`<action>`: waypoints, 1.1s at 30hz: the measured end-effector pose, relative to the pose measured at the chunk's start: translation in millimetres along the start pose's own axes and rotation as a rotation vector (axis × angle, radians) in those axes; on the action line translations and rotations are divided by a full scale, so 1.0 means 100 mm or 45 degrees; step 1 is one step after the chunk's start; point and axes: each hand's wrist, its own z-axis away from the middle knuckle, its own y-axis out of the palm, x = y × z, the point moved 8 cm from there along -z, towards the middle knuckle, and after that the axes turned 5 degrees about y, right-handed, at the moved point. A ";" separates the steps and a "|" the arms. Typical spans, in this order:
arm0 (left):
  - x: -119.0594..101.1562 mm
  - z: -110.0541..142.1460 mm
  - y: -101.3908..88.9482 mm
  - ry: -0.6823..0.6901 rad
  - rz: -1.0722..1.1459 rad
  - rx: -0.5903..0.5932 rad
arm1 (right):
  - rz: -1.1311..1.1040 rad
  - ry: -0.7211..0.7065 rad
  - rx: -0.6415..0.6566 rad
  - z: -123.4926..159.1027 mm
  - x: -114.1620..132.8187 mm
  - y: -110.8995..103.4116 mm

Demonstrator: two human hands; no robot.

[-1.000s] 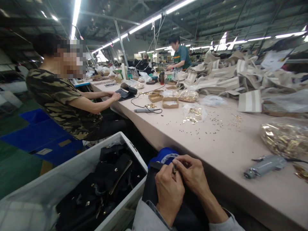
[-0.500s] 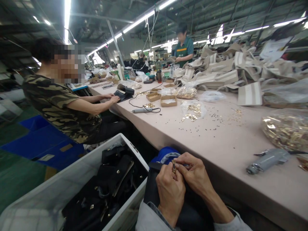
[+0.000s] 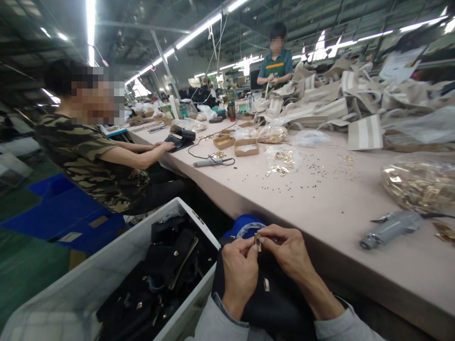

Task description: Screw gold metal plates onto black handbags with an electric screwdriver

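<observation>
My left hand (image 3: 241,272) pinches a small gold metal fitting (image 3: 257,240) between thumb and fingers. From the other side, the fingertips of my right hand (image 3: 286,248) are closed on the same fitting. Its exact kind is too small to tell. Below the hands a black bag piece (image 3: 273,303) lies across my lap, with a gold clasp plate (image 3: 266,284) on its surface. A blue bundle (image 3: 247,222) with a clear plastic strip sits just beyond my fingers, partly hidden.
Left of my lap stands a white bin (image 3: 88,274) holding several black bags (image 3: 156,274). On the table (image 3: 302,213) are a grey electric screwdriver (image 3: 391,229), a bag of gold fittings (image 3: 419,182), small cardboard boxes (image 3: 246,147) and loose black bits. A co-worker (image 3: 95,161) sits at left.
My left hand has shifted left and turned, uncovering the gold clasp plate on the black piece. Both hands still pinch the fitting. The far co-worker has turned more towards me.
</observation>
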 end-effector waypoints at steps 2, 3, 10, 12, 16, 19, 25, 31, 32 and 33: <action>0.13 -0.05 -0.01 -0.120 0.179 0.012 | -0.012 0.011 0.003 0.01 0.02 0.01; 0.18 -0.06 -0.01 -0.165 0.249 0.010 | -0.018 0.015 0.002 0.01 0.03 0.01; 0.30 -0.13 0.02 -0.267 0.338 0.046 | -0.070 0.022 0.042 -0.02 0.01 0.00; 0.25 -0.15 0.04 -0.254 0.293 0.070 | -0.062 0.007 0.043 -0.01 0.02 0.02; 0.18 -0.13 0.05 -0.227 0.241 0.088 | 0.056 0.007 -0.001 0.06 0.18 -0.01; 0.27 -0.13 0.02 -0.253 0.197 0.090 | 0.285 -0.080 -0.237 0.11 0.43 -0.41; 0.55 -0.22 -0.04 -0.311 0.199 0.038 | 1.231 0.060 -1.349 0.53 0.79 -2.07; 0.48 -0.19 -0.03 -0.268 0.252 -0.073 | 1.441 0.766 -1.172 0.44 0.19 -2.77; 0.47 -0.20 -0.05 -0.239 0.227 -0.096 | 1.425 0.777 -1.187 0.43 0.14 -2.82; 0.48 -0.21 -0.07 -0.211 0.196 -0.108 | 1.395 0.750 -1.222 0.42 0.11 -2.87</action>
